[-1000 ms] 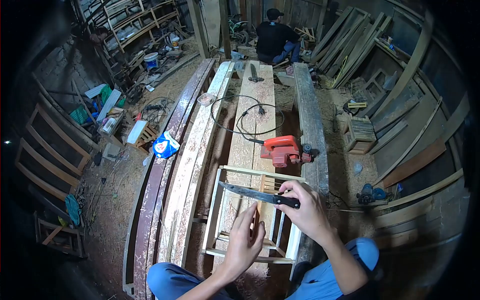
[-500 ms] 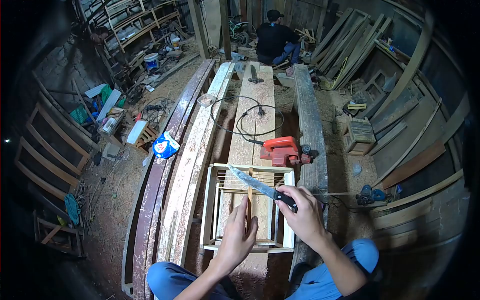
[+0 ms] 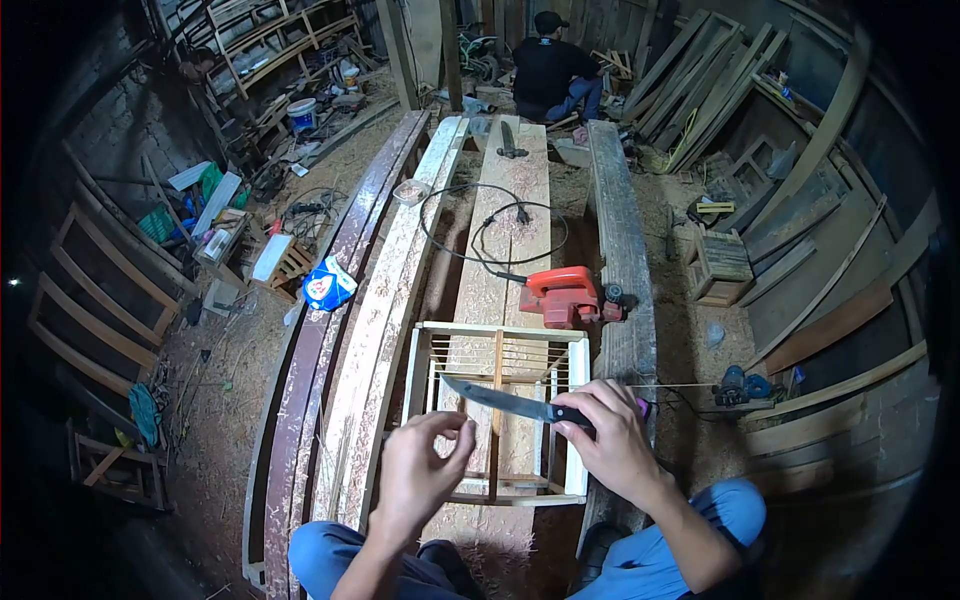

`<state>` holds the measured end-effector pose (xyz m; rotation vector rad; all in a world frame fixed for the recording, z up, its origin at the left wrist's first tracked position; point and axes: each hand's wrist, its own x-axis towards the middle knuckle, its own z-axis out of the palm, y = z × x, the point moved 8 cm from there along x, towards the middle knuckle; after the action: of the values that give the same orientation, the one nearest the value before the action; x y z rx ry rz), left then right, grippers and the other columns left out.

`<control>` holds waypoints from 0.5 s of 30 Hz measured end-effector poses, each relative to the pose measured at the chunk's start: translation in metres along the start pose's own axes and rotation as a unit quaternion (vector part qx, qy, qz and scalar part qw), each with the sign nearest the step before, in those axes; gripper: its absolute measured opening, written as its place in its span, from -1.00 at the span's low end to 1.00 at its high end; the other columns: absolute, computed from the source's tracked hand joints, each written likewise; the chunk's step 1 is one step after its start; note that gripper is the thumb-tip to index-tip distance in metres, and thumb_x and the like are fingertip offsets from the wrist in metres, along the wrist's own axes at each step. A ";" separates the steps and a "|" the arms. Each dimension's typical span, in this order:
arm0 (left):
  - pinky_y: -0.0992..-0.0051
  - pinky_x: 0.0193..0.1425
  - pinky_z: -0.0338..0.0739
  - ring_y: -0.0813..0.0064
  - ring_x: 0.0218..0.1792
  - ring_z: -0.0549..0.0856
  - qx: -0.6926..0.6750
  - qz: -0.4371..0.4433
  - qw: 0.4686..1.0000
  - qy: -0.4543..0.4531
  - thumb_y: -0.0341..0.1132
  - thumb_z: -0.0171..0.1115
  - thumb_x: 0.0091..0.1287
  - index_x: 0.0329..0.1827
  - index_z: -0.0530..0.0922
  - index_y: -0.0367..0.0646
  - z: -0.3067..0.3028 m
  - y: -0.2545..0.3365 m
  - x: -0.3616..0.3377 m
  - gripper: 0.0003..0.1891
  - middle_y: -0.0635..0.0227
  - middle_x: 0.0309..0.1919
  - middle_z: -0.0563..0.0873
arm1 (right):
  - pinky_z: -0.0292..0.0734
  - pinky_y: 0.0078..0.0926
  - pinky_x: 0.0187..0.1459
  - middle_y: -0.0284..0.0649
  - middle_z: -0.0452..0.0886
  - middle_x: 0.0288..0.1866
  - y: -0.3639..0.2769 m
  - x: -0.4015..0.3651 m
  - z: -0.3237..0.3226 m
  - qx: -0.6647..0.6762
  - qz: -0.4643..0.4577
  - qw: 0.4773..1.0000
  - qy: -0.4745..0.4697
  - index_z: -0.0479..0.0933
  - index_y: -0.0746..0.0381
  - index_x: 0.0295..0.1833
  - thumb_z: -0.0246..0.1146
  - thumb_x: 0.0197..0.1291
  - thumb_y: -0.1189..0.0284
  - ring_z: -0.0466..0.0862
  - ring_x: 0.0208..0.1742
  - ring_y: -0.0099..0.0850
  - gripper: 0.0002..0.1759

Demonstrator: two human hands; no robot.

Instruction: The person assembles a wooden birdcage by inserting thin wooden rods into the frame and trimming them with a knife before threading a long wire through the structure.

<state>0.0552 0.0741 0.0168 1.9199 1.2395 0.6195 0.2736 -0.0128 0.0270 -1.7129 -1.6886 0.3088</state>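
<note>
My right hand (image 3: 612,440) is wrapped round the black handle of a knife (image 3: 500,401), whose blade points left above a small wooden frame (image 3: 578,400). My left hand (image 3: 425,470) is over the frame's lower left side, thumb and forefinger curled toward each other near the blade's tip; whether anything is between them is too small to tell. Thin rods cross the far part of the frame, and a brown strip (image 3: 497,360) runs down its middle. The frame rests on light planks (image 3: 470,290) strewn with shavings.
Beyond the frame lies a red power planer (image 3: 565,297) with a looped black cable (image 3: 565,240). A blue-and-white packet (image 3: 328,285) sits on the dark plank (image 3: 345,240) at left. A person in black (image 3: 545,75) sits at the far end. A wooden stool (image 3: 720,270) stands right.
My left hand has moved left and its fingers have curled. The knife has tilted closer to level and dropped slightly with my right hand.
</note>
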 end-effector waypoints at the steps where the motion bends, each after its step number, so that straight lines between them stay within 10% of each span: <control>1: 0.47 -0.27 0.62 0.51 -0.40 0.76 0.000 -0.028 1.000 -0.002 -0.31 0.42 0.52 -0.04 0.85 -0.35 -0.009 -0.004 -0.001 -0.77 0.16 -0.27 0.89 | 0.50 -0.14 0.17 -0.24 0.66 -0.05 -0.001 -0.002 -0.002 0.000 0.001 1.000 -0.009 0.77 0.15 0.08 0.55 0.25 0.45 0.65 0.07 -0.19 -0.71; 3: 0.57 -0.40 0.54 0.63 -0.53 0.67 0.023 -0.038 0.999 0.019 -0.33 0.46 0.43 -0.07 0.86 -0.29 -0.028 -0.006 -0.001 -0.81 0.28 -0.35 0.86 | 0.49 -0.14 0.17 -0.26 0.65 -0.03 -0.001 -0.004 -0.006 0.002 0.003 1.000 -0.018 0.78 0.14 0.08 0.56 0.24 0.45 0.63 0.09 -0.20 -0.71; 6: 0.36 -0.04 0.68 0.39 -0.12 0.78 0.013 0.031 0.989 0.143 -0.39 0.46 0.38 0.08 0.79 -0.30 -0.049 0.011 0.001 -0.74 0.16 -0.14 0.86 | 0.45 -0.18 0.18 -0.30 0.64 -0.01 -0.005 -0.008 -0.004 -0.010 -0.021 0.998 -0.058 0.80 0.11 0.06 0.56 0.24 0.41 0.61 0.13 -0.23 -0.72; 7: 0.16 0.36 0.60 0.14 0.20 0.72 0.045 0.046 0.989 0.133 -0.37 0.46 0.39 0.15 0.76 -0.26 -0.049 0.010 0.001 -0.69 0.03 0.13 0.79 | 0.40 -0.18 0.23 -0.31 0.64 -0.02 -0.006 -0.010 -0.002 -0.019 -0.031 0.997 -0.073 0.81 0.11 0.06 0.57 0.21 0.38 0.60 0.15 -0.25 -0.70; 15: -0.07 0.68 0.31 -0.18 0.58 0.44 0.120 0.079 0.986 0.089 -0.28 0.50 0.42 0.36 0.69 -0.11 -0.020 0.005 0.000 -0.55 -0.14 0.58 0.44 | 0.31 -0.14 0.32 -0.31 0.70 0.01 -0.009 -0.010 0.008 -0.032 -0.069 0.988 -0.132 0.83 0.07 0.07 0.58 0.19 0.30 0.62 0.17 -0.32 -0.67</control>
<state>0.0437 0.0799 0.0327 2.2183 1.3312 0.7686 0.2606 -0.0206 0.0240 -1.6466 -2.0194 0.4364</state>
